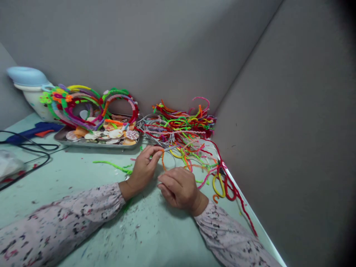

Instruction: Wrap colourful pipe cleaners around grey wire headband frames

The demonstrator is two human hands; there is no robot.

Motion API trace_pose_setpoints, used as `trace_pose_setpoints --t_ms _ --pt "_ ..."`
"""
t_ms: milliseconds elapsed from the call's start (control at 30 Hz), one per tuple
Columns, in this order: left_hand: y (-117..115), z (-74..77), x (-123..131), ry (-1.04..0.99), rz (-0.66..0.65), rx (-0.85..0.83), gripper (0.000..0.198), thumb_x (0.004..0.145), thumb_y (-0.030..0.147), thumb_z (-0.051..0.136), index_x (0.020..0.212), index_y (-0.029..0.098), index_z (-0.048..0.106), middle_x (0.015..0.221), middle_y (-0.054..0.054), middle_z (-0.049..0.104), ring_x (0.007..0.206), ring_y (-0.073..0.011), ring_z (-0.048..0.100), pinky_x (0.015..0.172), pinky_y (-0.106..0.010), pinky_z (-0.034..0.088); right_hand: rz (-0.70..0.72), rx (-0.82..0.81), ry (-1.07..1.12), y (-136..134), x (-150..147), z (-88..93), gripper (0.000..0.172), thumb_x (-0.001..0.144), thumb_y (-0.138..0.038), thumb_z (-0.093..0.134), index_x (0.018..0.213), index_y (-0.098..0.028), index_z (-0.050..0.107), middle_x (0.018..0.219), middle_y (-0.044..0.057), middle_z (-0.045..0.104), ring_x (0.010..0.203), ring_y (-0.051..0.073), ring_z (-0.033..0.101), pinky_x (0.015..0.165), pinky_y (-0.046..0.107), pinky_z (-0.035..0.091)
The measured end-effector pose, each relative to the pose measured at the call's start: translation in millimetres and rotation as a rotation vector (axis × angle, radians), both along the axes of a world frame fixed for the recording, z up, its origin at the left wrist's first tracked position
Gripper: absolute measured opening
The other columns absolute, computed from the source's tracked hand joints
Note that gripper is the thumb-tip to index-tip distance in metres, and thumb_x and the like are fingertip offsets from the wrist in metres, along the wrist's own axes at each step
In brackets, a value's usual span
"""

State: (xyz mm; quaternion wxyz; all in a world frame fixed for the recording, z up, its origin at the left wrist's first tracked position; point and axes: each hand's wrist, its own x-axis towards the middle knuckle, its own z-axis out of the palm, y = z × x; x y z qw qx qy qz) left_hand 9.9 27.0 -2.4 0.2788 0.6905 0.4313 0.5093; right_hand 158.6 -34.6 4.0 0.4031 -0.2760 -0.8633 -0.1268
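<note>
My left hand (145,166) is closed in a pinch over the table, thumb against forefinger. From its fingertips a short orange pipe cleaner (163,161) hangs down toward my right hand. A thin grey strip (171,147) runs right from the same fingertips, and I cannot tell whether it is held too. My right hand (179,188) is just to the right and nearer, its fingers curled together; whatever they may hold is hidden. A bright green pipe cleaner (112,165) lies left of my left hand. Behind both hands is a tangled pile of coloured pipe cleaners (183,122).
A metal tray (97,145) of seashells (114,134) bears fuzzy headbands (83,94). Scissors with yellow and red handles (219,185) lie by the table's right edge. At left are a blue tool (35,132), black cables (30,148) and a blue-lidded container (30,79). Grey walls stand behind and right.
</note>
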Motion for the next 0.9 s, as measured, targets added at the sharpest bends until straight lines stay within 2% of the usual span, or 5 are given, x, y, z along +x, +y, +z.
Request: trace_pose_setpoints --t_ms 133,333,500,667,900 --pt "-0.6 0.7 0.5 -0.006 0.004 -0.015 0.021 0.092 0.032 0.049 0.096 0.018 0.064 0.092 -0.004 0.064 0.089 -0.0178 0.058 0.084 -0.03 0.045 0.045 -0.193 -0.208 6.6 -4.0 -13.3 0.017 0.092 -0.028 0.049 0.085 -0.02 0.062 0.069 0.001 0.064 0.065 0.015 0.057 0.059 0.03 0.044" --pt "0.9 -2.2 0.3 -0.029 0.0 -0.022 0.021 0.092 0.033 0.049 0.097 0.018 0.064 0.093 -0.004 0.063 0.089 -0.0174 0.058 0.082 -0.029 0.045 -0.147 -0.32 -0.168 13.2 -8.4 -16.1 0.014 0.089 -0.02 0.05 0.094 -0.018 0.064 0.091 0.008 0.066 0.09 0.021 0.059 0.078 0.036 0.048" --pt "1.6 -3.3 -0.2 -0.047 -0.004 -0.032 0.021 0.092 0.033 0.049 0.097 0.018 0.064 0.093 -0.004 0.063 0.09 -0.0174 0.058 0.083 -0.029 0.045 -0.294 -0.229 0.085 18.7 -3.3 -13.8 0.031 0.086 -0.015 0.053 0.117 -0.015 0.057 0.118 0.014 0.06 0.112 0.026 0.053 0.096 0.044 0.045" --pt "-0.8 -3.3 -0.7 0.002 -0.058 0.01 0.022 0.092 0.033 0.049 0.097 0.019 0.064 0.093 -0.005 0.064 0.092 -0.0187 0.059 0.084 -0.031 0.046 -0.315 -0.136 0.264 24.8 2.9 -17.6 0.018 0.086 -0.013 0.052 0.101 -0.021 0.057 0.096 0.007 0.064 0.092 0.022 0.058 0.082 0.04 0.048" --pt "-4.4 -3.4 1.7 -0.012 -0.169 -0.038 0.019 0.092 0.031 0.05 0.1 0.019 0.061 0.099 -0.005 0.065 0.095 -0.0186 0.06 0.088 -0.032 0.046 -0.35 0.011 0.256 31.7 7.6 -19.4 0.018 0.085 -0.017 0.059 0.102 -0.023 0.06 0.098 0.008 0.059 0.092 0.022 0.056 0.079 0.038 0.048"
